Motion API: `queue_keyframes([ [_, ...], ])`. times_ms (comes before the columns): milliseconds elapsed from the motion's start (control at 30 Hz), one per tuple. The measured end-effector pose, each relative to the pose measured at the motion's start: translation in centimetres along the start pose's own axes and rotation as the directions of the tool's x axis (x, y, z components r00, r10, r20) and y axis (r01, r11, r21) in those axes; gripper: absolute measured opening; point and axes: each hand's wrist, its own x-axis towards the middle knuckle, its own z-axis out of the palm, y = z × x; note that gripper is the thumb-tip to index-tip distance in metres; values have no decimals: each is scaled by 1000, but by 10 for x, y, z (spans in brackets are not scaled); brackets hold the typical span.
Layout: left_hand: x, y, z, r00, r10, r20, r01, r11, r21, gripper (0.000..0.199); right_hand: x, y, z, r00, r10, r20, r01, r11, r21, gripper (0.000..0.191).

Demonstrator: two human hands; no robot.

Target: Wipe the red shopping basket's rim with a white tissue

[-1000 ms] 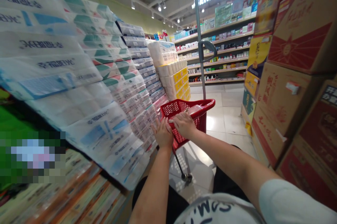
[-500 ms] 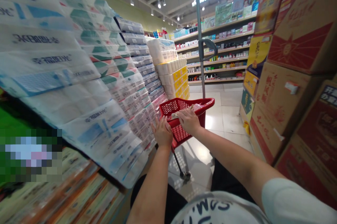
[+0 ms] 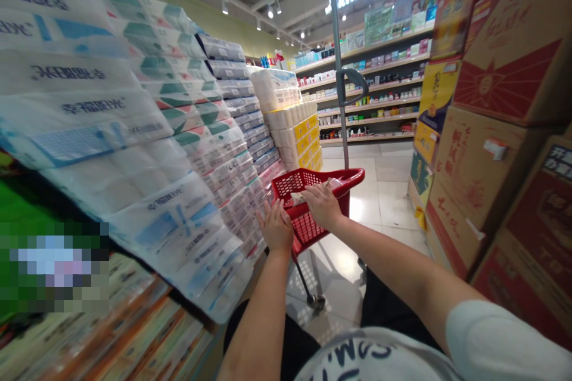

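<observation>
A red shopping cart (image 3: 313, 227) with perforated basket walls stands just in front of me. My left hand (image 3: 276, 227) lies on the basket's near left corner, its fingers stretched forward. Across the near part of the basket, my right hand (image 3: 320, 205) curls over a pale patterned packet (image 3: 298, 197). One end of the packet sticks out to the left of the fingers; my palm covers much of it, and its contents cannot be made out. The cart's red rim curves away to the right beyond that hand.
Tall stacks of wrapped tissue packs (image 3: 179, 202) line the left. Cartons (image 3: 473, 166) are piled on the right. Ahead stands a grey pole (image 3: 337, 23) with a loop handle, and stocked shelves (image 3: 375, 86) beyond it. Tiled floor (image 3: 388, 202) runs between.
Both hands keep their places on the cart and packet. The view has shifted very slightly; otherwise little differs.
</observation>
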Motion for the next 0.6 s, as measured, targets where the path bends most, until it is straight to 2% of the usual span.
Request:
queue_keyframes([
  [67, 0, -1, 0, 1000, 10, 6, -10, 1000, 0, 41, 6, 2, -3, 997, -23, 75, 22, 999, 25, 30],
  [133, 0, -1, 0, 1000, 17, 9, -17, 1000, 3, 41, 18, 5, -8, 980, 25, 195, -30, 999, 22, 31],
  [200, 0, -1, 0, 1000, 15, 7, -15, 1000, 2, 41, 27, 6, -9, 964, 88, 252, -92, 996, 2, 32],
  [267, 1, 0, 0, 1000, 6, 4, -6, 1000, -5, 41, 24, 6, -7, 975, 88, 206, -92, 996, 11, 32],
  [367, 0, -1, 1, 1000, 1, 3, -1, 1000, -14, 41, 5, 3, 0, 1000, 17, 15, -18, 998, 58, 29],
  [433, 0, -4, 1, 1000, 9, 3, -8, 1000, -14, 41, -5, 2, 0, 998, -37, -51, 41, 996, 80, 27],
  [467, 0, -6, 1, 1000, 14, 2, -14, 1000, -10, 41, -5, 4, -1, 996, -74, -41, 78, 993, 89, 26],
  [533, 0, -9, 1, 1000, 24, 0, -24, 1000, 2, 41, 3, 8, -6, 993, -109, 54, 104, 990, 93, 28],
  [600, 1, -9, 1, 1000, 29, -3, -29, 999, 14, 41, 19, 13, -13, 982, -13, 188, 4, 999, 52, 31],
])
